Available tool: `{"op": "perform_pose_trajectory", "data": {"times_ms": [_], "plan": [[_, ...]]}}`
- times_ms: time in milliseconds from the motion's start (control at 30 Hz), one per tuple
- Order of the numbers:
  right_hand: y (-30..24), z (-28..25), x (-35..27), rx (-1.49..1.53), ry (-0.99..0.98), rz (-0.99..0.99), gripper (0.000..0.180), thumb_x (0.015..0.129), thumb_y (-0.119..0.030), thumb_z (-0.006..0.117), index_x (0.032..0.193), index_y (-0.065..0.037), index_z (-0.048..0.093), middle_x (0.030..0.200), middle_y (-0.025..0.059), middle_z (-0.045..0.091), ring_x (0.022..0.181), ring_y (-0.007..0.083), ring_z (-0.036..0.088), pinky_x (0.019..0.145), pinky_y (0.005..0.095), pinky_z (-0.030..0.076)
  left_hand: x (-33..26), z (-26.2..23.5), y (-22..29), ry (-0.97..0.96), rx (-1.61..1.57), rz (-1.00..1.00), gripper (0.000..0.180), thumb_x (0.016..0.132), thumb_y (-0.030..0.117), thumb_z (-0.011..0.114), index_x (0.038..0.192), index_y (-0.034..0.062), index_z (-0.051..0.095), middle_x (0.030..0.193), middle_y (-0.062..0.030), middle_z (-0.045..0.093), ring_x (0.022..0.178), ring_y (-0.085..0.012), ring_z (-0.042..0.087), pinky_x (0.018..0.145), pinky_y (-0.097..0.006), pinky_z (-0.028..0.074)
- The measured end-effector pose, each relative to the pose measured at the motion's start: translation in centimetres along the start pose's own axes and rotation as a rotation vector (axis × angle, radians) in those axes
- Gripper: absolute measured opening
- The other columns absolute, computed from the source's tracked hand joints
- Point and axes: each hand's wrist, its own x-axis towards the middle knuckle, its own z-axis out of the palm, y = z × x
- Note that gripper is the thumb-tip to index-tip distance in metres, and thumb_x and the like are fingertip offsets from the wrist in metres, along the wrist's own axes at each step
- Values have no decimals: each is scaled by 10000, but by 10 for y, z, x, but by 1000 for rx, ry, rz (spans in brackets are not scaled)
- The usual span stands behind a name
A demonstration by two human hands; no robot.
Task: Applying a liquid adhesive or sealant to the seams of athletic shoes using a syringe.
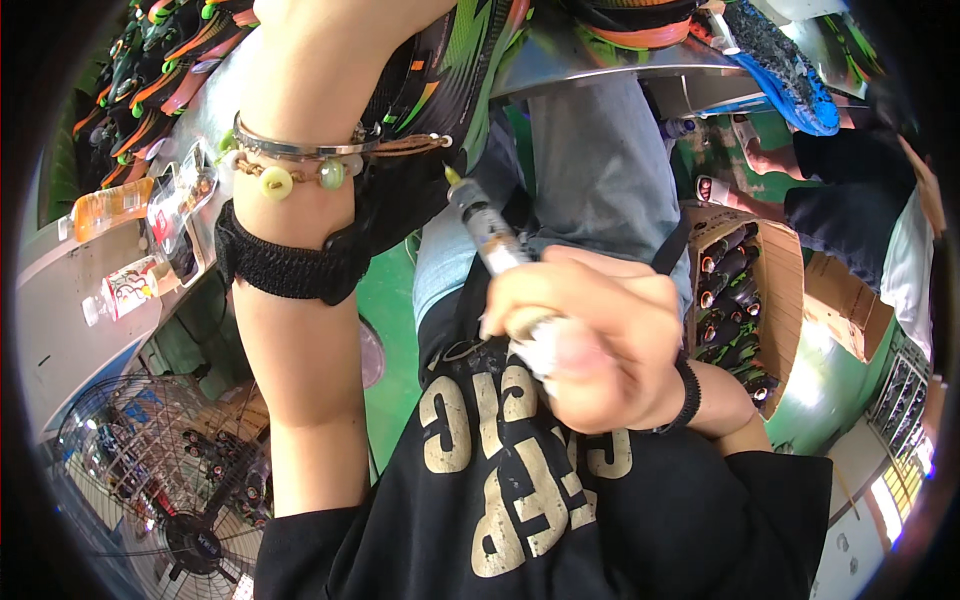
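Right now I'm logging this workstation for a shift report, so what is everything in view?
Black, green and orange sports shoe: one, held up by the left hand, top centre.
Clear syringe-like applicator with yellow tip: one, in the right hand, tip toward the shoe.
Matching sports shoes in a row: several, upper left bench.
Blue-soled shoe: one, top right.
Brown cardboard box of dark bottles: one, right.
Black wire-guard floor fan: one, lower left.
Small clear plastic bottle: one, left bench.
Another person: one, dark clothes, upper right.
Left hand: wrist with bracelets and black band.
Right hand: fist around the applicator.
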Motion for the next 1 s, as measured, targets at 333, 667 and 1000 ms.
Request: {"op": "perform_pose_trajectory", "data": {"times_ms": [333,667,1000], "plan": [[-5,-87,3,-171,657,-266,502,997,-418,271,978,12,529,516,36,391,502,135,347,478,269,290,33,27,-45,-203,-165,-22,936,706,766,609,1251,5,612,1062,-280,665,1051,-372,650,915,-411,496],[17,-141,-15,-285,781,-20,329,993,-259,412,1090,11,572,629,34,539,560,82,481,568,222,379,28,-10,-80,19,-691,-77,721,714,379,832,1252,-37,592,1034,-195,694,988,-249,675,892,-335,499],[16,-165,20,-845,564,71,308,877,-120,659,1182,-92,628,942,103,635,906,264,610,769,336,498,3,-29,-43,-106,-375,681,784,476,91,840,1213,292,667,1469,-106,400,1309,-340,409,1108,-492,330]]}}
